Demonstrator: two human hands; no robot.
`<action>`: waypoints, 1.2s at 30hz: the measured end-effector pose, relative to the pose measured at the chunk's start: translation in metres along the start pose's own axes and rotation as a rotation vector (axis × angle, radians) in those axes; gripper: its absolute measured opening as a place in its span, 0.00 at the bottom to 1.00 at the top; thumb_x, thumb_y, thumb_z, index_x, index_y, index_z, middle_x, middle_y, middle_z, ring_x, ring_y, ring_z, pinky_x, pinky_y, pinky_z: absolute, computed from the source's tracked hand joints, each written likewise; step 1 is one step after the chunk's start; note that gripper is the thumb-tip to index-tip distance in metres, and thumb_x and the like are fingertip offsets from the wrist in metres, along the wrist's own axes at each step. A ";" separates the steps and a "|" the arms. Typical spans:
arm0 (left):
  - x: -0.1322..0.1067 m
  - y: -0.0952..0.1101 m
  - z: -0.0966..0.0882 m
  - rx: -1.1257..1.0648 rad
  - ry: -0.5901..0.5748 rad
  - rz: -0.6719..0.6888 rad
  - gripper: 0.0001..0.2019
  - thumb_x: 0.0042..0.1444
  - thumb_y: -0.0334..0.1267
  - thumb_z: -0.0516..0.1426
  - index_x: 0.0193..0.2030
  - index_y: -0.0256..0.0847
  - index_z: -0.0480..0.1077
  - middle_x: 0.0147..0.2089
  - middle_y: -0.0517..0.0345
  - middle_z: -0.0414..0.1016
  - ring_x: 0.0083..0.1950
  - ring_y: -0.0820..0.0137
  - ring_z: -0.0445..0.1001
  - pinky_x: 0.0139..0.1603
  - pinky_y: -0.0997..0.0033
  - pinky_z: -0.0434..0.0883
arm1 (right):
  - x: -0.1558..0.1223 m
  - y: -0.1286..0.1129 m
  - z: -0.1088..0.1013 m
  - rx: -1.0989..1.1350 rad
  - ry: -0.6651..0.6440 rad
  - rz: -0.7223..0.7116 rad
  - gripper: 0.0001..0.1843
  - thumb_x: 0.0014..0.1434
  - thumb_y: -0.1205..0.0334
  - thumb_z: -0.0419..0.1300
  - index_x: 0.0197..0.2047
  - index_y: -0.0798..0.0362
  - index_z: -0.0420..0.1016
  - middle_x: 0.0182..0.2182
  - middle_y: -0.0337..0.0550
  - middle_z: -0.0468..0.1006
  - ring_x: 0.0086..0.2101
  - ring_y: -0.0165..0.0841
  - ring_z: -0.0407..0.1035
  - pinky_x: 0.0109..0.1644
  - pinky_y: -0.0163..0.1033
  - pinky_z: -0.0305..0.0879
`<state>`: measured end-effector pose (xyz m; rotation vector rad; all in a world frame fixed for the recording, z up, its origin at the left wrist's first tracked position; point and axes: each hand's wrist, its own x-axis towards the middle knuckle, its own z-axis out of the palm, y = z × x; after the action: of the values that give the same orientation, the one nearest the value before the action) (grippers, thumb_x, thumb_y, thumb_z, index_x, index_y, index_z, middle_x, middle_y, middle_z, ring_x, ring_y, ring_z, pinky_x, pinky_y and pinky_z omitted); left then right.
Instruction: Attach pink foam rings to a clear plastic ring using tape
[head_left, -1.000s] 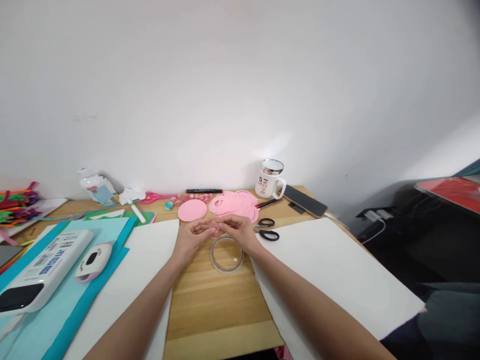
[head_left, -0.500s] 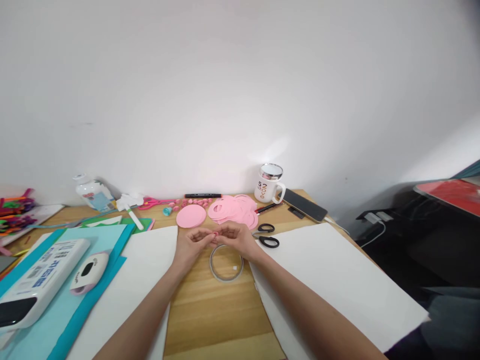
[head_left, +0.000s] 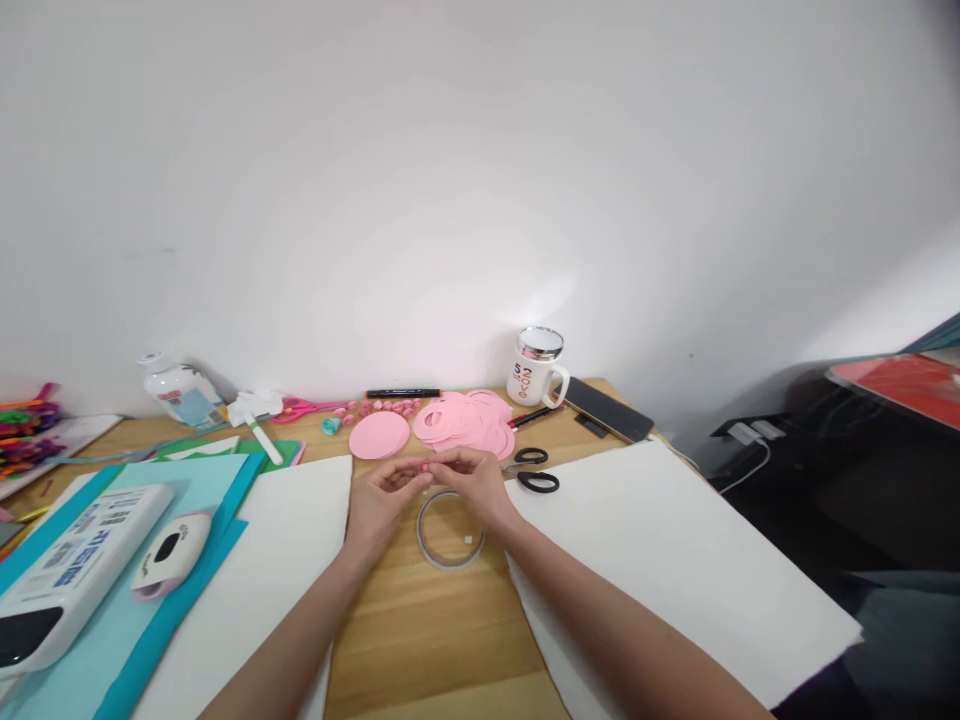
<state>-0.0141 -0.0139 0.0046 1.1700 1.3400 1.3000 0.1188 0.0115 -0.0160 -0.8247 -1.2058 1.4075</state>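
Note:
Fingertips of my left hand [head_left: 382, 495] and my right hand [head_left: 472, 482] meet over the wooden table, pinching a small rolled piece of pink paper [head_left: 425, 467] between them. Much of the piece is hidden by the fingers. Just below the hands lies a roll of tape [head_left: 420, 540], flat on the wood. Behind them are a stack of pink paper circles [head_left: 379, 436] and a heap of cut pink paper [head_left: 469, 420]. Several small pink rolled pieces [head_left: 386, 406] lie close to the wall. Black-handled scissors [head_left: 538, 482] rest right of my right hand.
White paper sheets [head_left: 675, 570] flank the work spot. At the back right stand a white mug [head_left: 528, 380] and a phone [head_left: 607, 408]. Leftward are blue sheets [head_left: 199, 590], a white device [head_left: 171, 555], a bottle [head_left: 180, 390], a glue stick [head_left: 264, 440] and pink scissors [head_left: 304, 408].
Both hands stay together with small finger shifts around the pink piece. The whole view has moved slightly; the things on the table lie as before.

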 end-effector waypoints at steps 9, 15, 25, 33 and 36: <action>0.001 -0.002 -0.003 0.055 0.043 0.042 0.10 0.39 0.38 0.63 0.31 0.39 0.76 0.36 0.52 0.79 0.40 0.62 0.75 0.45 0.65 0.69 | -0.003 0.001 0.000 0.050 -0.049 0.045 0.17 0.41 0.52 0.65 0.30 0.57 0.76 0.26 0.45 0.78 0.29 0.35 0.72 0.42 0.45 0.69; 0.002 -0.001 -0.003 0.050 0.010 0.024 0.14 0.36 0.39 0.65 0.31 0.37 0.75 0.33 0.51 0.79 0.37 0.62 0.76 0.43 0.63 0.71 | -0.001 0.005 -0.003 -0.032 -0.085 -0.018 0.17 0.45 0.50 0.63 0.32 0.55 0.76 0.26 0.43 0.77 0.27 0.34 0.72 0.39 0.42 0.70; 0.003 -0.006 -0.004 0.102 -0.033 0.062 0.14 0.36 0.39 0.64 0.32 0.37 0.74 0.30 0.53 0.78 0.33 0.64 0.76 0.39 0.63 0.73 | 0.000 0.004 -0.010 -0.507 -0.102 -0.319 0.06 0.51 0.65 0.57 0.31 0.51 0.75 0.28 0.42 0.73 0.29 0.32 0.68 0.33 0.37 0.66; 0.007 -0.016 -0.008 0.268 -0.109 0.187 0.09 0.43 0.38 0.60 0.32 0.39 0.76 0.32 0.53 0.79 0.33 0.65 0.75 0.37 0.68 0.72 | 0.002 0.011 -0.012 -0.745 -0.129 -0.517 0.08 0.52 0.70 0.54 0.32 0.52 0.74 0.30 0.45 0.71 0.32 0.32 0.67 0.34 0.36 0.64; 0.008 -0.018 -0.008 0.302 -0.101 0.225 0.08 0.43 0.37 0.60 0.31 0.39 0.75 0.30 0.54 0.78 0.31 0.66 0.75 0.35 0.68 0.72 | 0.003 0.016 -0.013 -0.839 -0.159 -0.588 0.08 0.53 0.71 0.53 0.33 0.53 0.73 0.32 0.47 0.71 0.32 0.32 0.67 0.33 0.36 0.64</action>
<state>-0.0235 -0.0072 -0.0127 1.6116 1.3942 1.2010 0.1261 0.0188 -0.0343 -0.8045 -2.0096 0.4631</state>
